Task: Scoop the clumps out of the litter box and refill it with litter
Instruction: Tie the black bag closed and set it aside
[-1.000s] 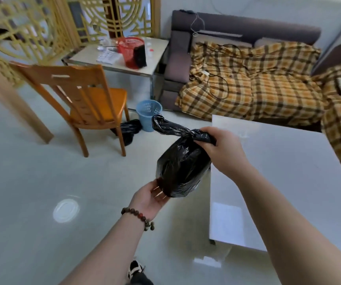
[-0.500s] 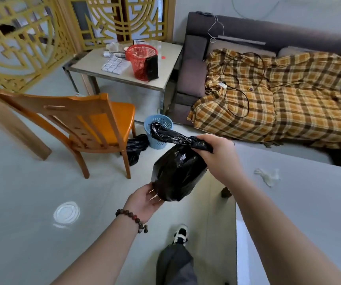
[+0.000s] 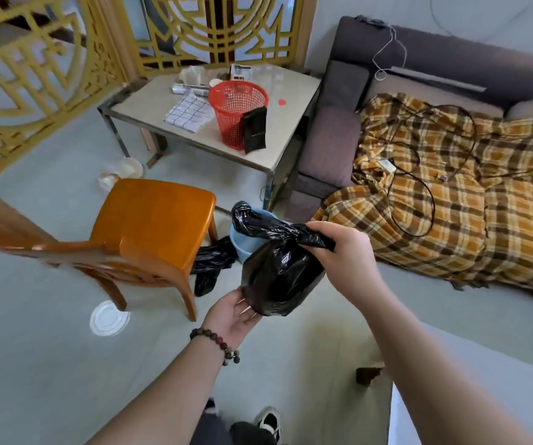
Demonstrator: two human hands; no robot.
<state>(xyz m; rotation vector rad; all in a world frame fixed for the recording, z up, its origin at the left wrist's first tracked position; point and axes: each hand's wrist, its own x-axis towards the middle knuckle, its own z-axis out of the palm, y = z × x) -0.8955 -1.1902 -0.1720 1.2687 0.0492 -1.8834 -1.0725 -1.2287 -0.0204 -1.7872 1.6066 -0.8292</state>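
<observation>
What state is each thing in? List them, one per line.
black bag: full, neck twisted shut, held up off the floor
right hand: gripping the bag's neck
left hand: open, cupped under the bag
blue bin: upright, open
red basket: upright on the table

Your pale tiled floor [image 3: 34,364] carries the wooden chair [image 3: 149,232]; right of that chair sit a crumpled black bag [image 3: 210,268] and a blue bin [image 3: 242,245].
</observation>
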